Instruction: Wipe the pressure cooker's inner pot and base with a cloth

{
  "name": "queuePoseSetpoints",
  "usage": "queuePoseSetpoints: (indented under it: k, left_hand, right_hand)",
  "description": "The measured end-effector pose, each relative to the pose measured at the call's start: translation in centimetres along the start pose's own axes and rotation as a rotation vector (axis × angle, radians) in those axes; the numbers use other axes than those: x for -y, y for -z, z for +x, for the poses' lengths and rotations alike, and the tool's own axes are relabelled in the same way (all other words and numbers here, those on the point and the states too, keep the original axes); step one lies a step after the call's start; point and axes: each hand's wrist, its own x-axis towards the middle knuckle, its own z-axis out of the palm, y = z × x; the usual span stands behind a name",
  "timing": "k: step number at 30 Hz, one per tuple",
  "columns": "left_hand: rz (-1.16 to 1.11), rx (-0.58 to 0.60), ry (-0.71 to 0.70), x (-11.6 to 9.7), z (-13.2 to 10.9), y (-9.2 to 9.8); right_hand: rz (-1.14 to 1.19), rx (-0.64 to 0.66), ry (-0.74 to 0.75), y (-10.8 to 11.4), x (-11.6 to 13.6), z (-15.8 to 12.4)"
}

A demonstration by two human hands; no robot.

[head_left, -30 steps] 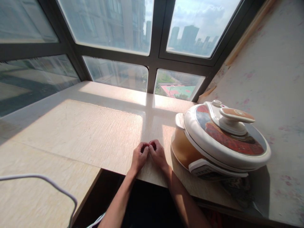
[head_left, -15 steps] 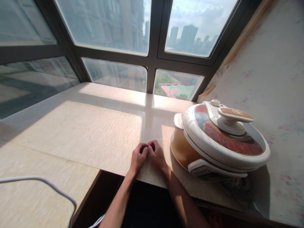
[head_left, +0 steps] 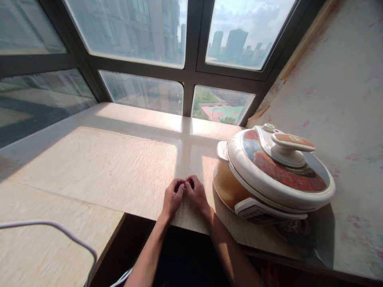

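My left hand and my right hand meet at the fingertips, low over the pale stone-patterned counter near its front edge. Fingers on both are curled inward, thumbs pressed towards the index fingers. Whatever they pinch, if anything, is too small or hidden to make out. To the right of my right hand stands an electric cooking pot with an amber body, a white rim and a lid with a brown-topped handle. My hands do not touch it.
A grey cable loops over the counter at lower left. Dark-framed windows rise behind the counter. A flower-patterned wall closes off the right side. Crumpled clear plastic lies below the pot, and a dark gap opens under the counter's front edge.
The whole view has shifted slightly, so the pot and window appear a little further left. My hands keep the same fingertip-to-fingertip pose.
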Motion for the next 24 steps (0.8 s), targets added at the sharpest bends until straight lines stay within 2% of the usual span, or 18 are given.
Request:
queuePoseSetpoints:
  k: [24]
  left_hand:
    - [0.008, -0.003, 0.001, -0.39, 0.01, -0.04]
  right_hand:
    - [0.023, 0.014, 0.003, 0.16, 0.01, 0.0]
